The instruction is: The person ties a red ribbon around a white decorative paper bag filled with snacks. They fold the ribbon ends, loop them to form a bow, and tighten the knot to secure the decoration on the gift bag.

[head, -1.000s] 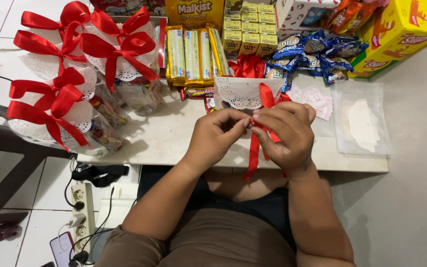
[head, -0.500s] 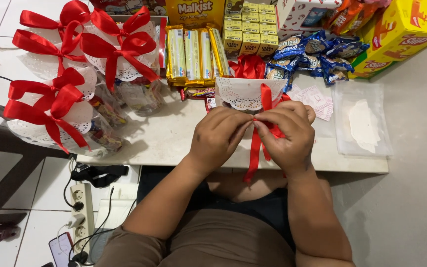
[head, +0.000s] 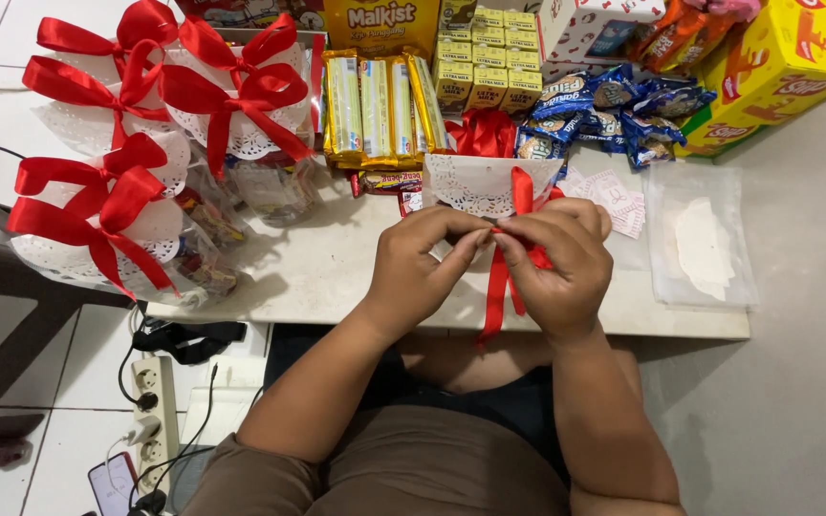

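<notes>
My left hand (head: 424,266) and my right hand (head: 556,260) meet fingertip to fingertip over a red ribbon (head: 499,287) near the front edge of the low white table (head: 336,277). Both hands pinch the ribbon, whose loose ends hang down past the table edge. The ribbon wraps a clear snack bag topped with a white lace doily (head: 475,182), which stands just behind my hands. Most of the bag is hidden by my fingers.
Several finished bags with red bows (head: 145,124) crowd the table's left side. Yellow-wrapped biscuit packs (head: 384,105), small yellow boxes (head: 485,67), blue snack packets (head: 614,110) and a yellow carton (head: 776,72) line the back. Clear bags (head: 700,239) lie right. A power strip (head: 150,411) lies on the floor.
My hands have stayed over the ribbon with small finger movements; the fingertips are pressed closer together at the knot. Nothing else on the table has moved.
</notes>
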